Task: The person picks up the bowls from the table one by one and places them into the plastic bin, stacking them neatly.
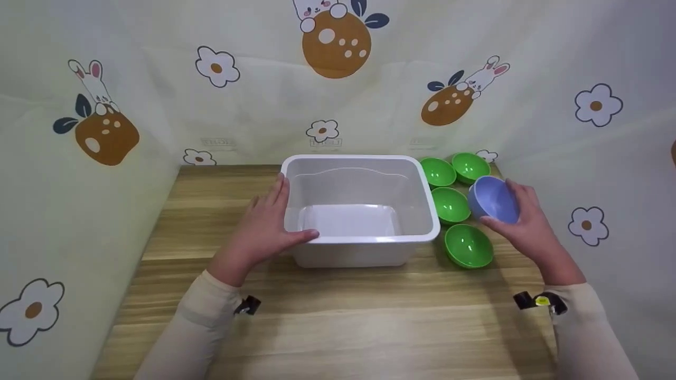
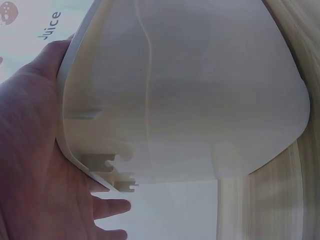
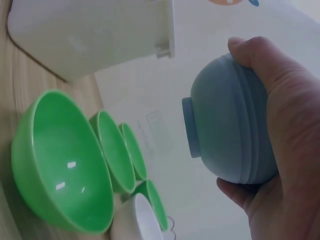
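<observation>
Right grip [image 1: 528,224] curls round a raised blue plastic bowl [image 1: 495,200]; spread left grip [image 1: 262,227] touches a white plastic tub [image 1: 353,255]. Moving likely needs care.

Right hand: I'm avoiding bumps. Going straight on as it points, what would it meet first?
Probably the patterned backdrop; the held blue bowl looks raised above the green bowls, though depth is unclear.

Downward head view, 2 wrist close-ups; tub [image 1: 351,255] in all

Passable: front tabletop [image 1: 348,316], down into white tub [image 1: 351,256] | Blocked: tub's right, green bowls [image 1: 469,245]
</observation>
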Tool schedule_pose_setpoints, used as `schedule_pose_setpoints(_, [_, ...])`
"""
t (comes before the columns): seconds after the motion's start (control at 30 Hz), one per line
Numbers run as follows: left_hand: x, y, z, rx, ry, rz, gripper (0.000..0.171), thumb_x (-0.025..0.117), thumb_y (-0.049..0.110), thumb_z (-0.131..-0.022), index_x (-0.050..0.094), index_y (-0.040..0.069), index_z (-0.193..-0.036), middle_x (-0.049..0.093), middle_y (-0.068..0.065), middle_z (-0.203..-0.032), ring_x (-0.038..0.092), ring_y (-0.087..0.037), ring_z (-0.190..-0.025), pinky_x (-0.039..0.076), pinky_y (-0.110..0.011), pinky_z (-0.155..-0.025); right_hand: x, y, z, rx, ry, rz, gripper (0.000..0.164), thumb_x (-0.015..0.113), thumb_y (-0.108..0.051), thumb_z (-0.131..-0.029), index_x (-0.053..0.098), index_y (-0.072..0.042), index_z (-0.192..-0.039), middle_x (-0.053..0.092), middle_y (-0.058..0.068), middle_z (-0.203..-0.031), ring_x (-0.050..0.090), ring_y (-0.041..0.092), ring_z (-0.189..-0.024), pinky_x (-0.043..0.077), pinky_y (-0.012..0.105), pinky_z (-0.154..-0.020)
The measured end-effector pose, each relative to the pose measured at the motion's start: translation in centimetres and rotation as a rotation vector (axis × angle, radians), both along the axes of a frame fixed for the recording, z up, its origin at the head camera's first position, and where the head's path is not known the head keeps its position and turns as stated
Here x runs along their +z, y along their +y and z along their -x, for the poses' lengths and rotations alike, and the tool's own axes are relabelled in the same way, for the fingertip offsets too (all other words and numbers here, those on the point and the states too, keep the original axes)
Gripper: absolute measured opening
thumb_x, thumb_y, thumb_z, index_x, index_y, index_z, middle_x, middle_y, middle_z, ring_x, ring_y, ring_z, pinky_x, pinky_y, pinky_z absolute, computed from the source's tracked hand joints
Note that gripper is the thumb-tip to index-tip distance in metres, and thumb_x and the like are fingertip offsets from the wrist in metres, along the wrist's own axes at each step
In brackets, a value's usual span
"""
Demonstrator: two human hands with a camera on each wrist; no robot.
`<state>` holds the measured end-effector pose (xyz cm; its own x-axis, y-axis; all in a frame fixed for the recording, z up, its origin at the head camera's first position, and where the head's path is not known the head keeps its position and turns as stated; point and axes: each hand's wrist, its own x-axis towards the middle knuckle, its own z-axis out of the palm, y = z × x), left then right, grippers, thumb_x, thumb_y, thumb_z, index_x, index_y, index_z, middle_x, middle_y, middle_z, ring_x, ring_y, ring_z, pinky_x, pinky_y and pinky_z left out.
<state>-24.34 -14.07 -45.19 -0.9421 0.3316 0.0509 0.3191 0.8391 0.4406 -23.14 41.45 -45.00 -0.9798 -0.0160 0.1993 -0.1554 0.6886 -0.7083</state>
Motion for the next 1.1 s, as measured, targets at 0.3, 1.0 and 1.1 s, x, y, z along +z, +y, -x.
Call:
schedule_pose_setpoints(0.3, [0.1, 0.0, -0.1, -0.004, 0.002, 0.031, 0.143, 0.061, 0.095, -0.085, 0.007, 0.0, -0.176, 0.0, -0.019, -0.184, 0.002, -0.042, -0.17, 0.001, -0.065, -0.134, 1.6, -2.9, 0.1, 0.044, 0.062, 0.003, 0.114, 0.097, -0.029, -0.088, 0.027, -0.009, -0.176, 0.035, 0.024, -0.164, 0.043, 0.053, -0.143, 0.046, 0.082, -0.106])
schedule_pose_setpoints(1.0, [0.1, -0.1, 0.0, 0.003, 0.026, 0.067, 0.143, 0.057, 0.098, -0.084, 0.006, 0.001, -0.176, -0.001, -0.017, -0.185, 0.002, -0.04, -0.17, -0.001, -0.064, -0.134, 4.4, -11.0, 4.4, 0.337, 0.102, -0.064, 0.114, 0.1, -0.034, -0.082, 0.036, -0.008, -0.172, 0.039, 0.017, -0.163, 0.047, 0.042, -0.141, 0.049, 0.068, -0.11])
schedule_pose_setpoints(1.1, [0.1, 0.0, 0.0, 0.008, 0.018, 0.068, 0.143, 0.056, 0.099, -0.084, 0.007, 0.002, -0.176, -0.001, -0.016, -0.185, 0.002, -0.039, -0.171, -0.002, -0.064, -0.134, 4.8, -12.0, 4.9, 0.375, 0.093, -0.064, 0.114, 0.1, -0.036, -0.082, 0.035, -0.01, -0.173, 0.038, 0.015, -0.164, 0.048, 0.042, -0.141, 0.052, 0.067, -0.109])
